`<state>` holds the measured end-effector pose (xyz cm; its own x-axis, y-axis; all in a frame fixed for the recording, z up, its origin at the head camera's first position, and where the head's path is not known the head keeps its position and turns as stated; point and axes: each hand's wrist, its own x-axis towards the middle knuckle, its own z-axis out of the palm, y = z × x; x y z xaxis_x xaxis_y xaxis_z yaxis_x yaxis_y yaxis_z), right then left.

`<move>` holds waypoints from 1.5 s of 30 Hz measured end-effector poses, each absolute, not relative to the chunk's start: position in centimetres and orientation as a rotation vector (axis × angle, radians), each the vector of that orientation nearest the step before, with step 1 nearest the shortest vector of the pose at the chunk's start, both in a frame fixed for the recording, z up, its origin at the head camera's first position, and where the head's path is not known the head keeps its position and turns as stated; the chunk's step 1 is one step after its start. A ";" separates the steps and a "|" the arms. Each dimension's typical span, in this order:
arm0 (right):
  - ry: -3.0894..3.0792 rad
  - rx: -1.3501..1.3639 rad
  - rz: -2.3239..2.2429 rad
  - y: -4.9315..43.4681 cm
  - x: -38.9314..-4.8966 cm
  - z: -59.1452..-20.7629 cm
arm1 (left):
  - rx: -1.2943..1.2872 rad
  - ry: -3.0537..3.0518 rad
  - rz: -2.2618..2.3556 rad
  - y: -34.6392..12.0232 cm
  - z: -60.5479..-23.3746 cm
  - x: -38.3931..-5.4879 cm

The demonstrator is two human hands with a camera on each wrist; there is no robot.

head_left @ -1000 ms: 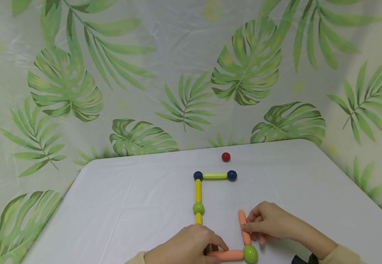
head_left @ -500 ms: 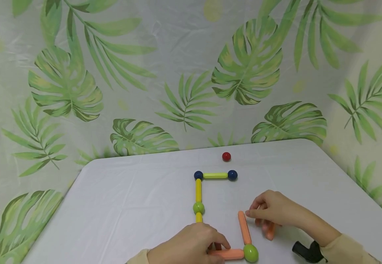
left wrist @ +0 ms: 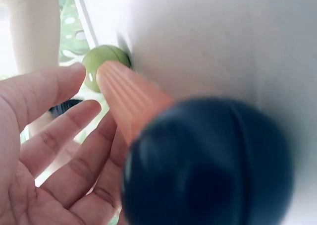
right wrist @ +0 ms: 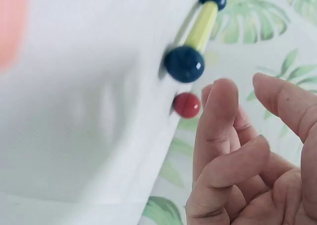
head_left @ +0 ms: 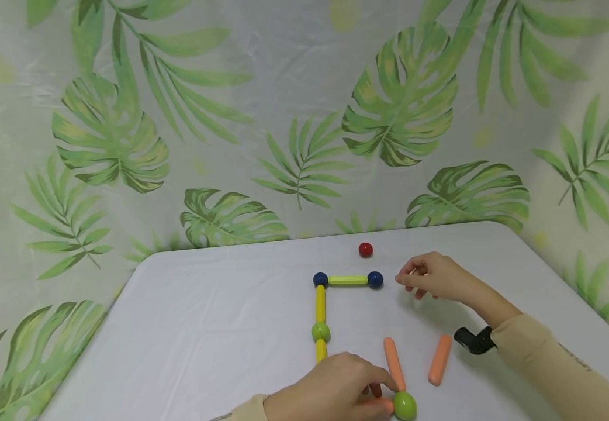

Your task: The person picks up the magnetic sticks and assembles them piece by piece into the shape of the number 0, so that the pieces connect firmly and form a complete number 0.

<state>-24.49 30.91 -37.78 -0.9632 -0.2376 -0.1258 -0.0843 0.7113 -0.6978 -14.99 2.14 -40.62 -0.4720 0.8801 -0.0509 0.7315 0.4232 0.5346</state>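
My left hand [head_left: 336,386] is low over the near orange rod, its fingers relaxed and apart beside that rod [left wrist: 131,93] in the left wrist view. The rod runs from a large dark blue ball [left wrist: 203,165] to a green ball [head_left: 404,405]; in the head view my hand hides the blue one. From the green ball a second orange rod [head_left: 394,362] points away. My right hand [head_left: 438,276] hovers empty, fingers loosely bent, right of a dark blue ball [head_left: 375,279]. A red ball [right wrist: 186,105] lies beyond that one.
A loose orange rod [head_left: 440,359] lies on the white table [head_left: 220,327] at right. Yellow rods [head_left: 321,304] with a green ball [head_left: 321,332] between them lead up to a blue ball [head_left: 321,280], then a lime rod [head_left: 348,280]. A leaf-patterned cloth [head_left: 304,158] hangs behind.
My right hand left the upright orange rod, let go of another orange rod on the table at right, and moved away toward the far blue ball. My left hand shifted slightly right.
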 end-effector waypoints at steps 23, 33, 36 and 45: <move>2.909 -0.438 -0.806 28.2 -33.7 -38.9 | 1.414 2.389 0.622 4.0 -41.7 -14.4; 2.876 -0.456 -0.718 27.5 -35.5 -39.9 | 1.440 2.380 0.640 4.2 -41.7 -14.3; 2.864 -0.460 -0.686 27.4 -35.6 -39.9 | 1.433 2.380 0.647 4.2 -41.8 -14.3; 2.877 -0.517 -0.651 26.7 -35.9 -39.8 | 1.432 2.390 0.658 4.1 -41.9 -14.4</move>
<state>-35.90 26.74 -39.82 -0.9299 -0.3617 -0.0666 -0.2979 0.8469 -0.4406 -14.37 4.07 -41.92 -0.4704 0.8824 -0.0042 0.7558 0.4053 0.5143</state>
